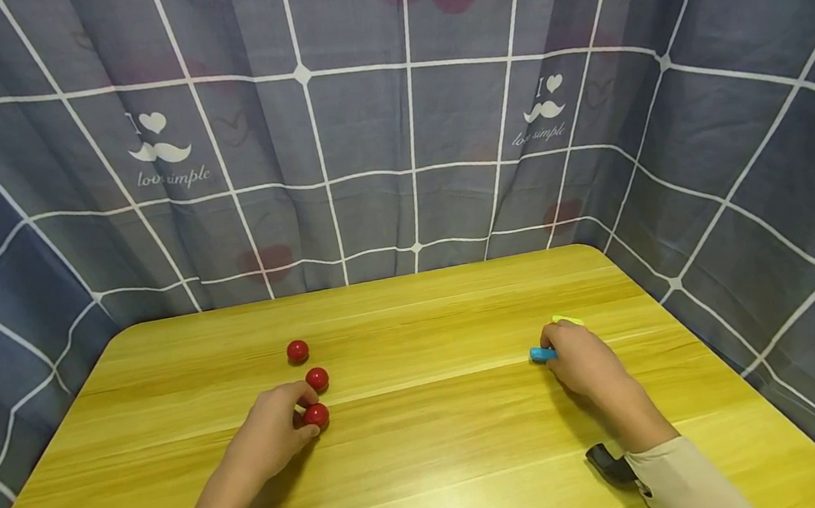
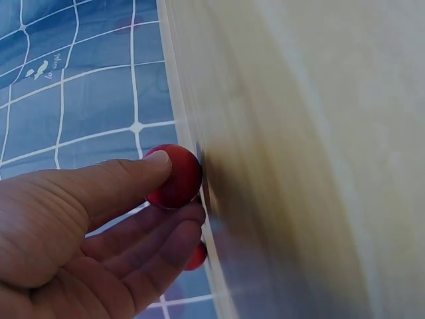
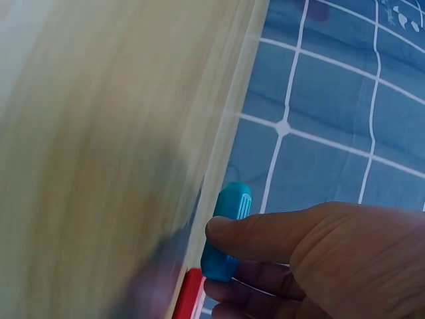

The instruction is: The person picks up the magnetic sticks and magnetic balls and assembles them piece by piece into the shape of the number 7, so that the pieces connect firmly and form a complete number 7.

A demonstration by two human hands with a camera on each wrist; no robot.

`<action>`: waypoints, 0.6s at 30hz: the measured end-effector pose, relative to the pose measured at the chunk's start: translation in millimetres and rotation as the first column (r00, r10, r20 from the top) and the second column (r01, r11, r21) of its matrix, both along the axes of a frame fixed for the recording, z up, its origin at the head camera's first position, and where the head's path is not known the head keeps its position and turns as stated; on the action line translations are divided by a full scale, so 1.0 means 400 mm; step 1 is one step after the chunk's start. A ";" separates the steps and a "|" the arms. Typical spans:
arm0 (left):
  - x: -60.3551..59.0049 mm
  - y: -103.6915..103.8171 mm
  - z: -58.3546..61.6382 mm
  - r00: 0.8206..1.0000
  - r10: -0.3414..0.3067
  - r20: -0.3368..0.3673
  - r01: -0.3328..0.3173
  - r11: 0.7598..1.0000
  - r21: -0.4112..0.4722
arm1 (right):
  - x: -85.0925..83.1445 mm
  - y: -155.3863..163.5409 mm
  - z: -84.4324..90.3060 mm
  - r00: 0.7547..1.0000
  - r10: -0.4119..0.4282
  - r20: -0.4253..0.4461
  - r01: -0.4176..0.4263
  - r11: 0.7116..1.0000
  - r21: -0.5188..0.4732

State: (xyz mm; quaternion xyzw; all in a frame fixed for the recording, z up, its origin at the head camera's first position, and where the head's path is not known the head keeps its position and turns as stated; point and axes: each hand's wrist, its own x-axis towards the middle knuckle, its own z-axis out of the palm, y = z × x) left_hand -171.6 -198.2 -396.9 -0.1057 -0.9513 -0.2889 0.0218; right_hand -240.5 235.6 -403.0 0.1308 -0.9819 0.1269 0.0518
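Three red balls are on the wooden table in the head view. My left hand (image 1: 268, 436) pinches the nearest red ball (image 1: 316, 416) between thumb and fingers, low over the tabletop. Just beyond it lie the middle ball (image 1: 318, 379) and the far ball (image 1: 298, 351). In the left wrist view the thumb presses on the held ball's side. On the right, my right hand (image 1: 584, 360) pinches a stubby blue marker (image 3: 227, 229) with a ribbed end, close to the table. A red bar-shaped piece (image 3: 189, 292) shows below it, and a yellow-green piece (image 1: 567, 320) peeks out behind the hand.
The wooden table (image 1: 430, 452) has rounded far corners. A grey-blue checked curtain (image 1: 363, 125) hangs along its back and sides. Dark wrist straps or mounts (image 1: 611, 465) sit by both sleeves.
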 end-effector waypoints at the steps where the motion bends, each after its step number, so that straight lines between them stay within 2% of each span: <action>1: 0.000 0.000 0.000 1.000 0.000 0.001 0.000 1.000 -0.001 | 0.001 -0.006 0.001 1.000 0.003 0.000 -0.003 1.000 0.000; 18: -0.005 0.019 0.000 1.000 -0.002 -0.010 0.001 1.000 -0.018 | 0.006 -0.088 -0.007 0.998 0.062 -0.011 -0.062 0.998 0.003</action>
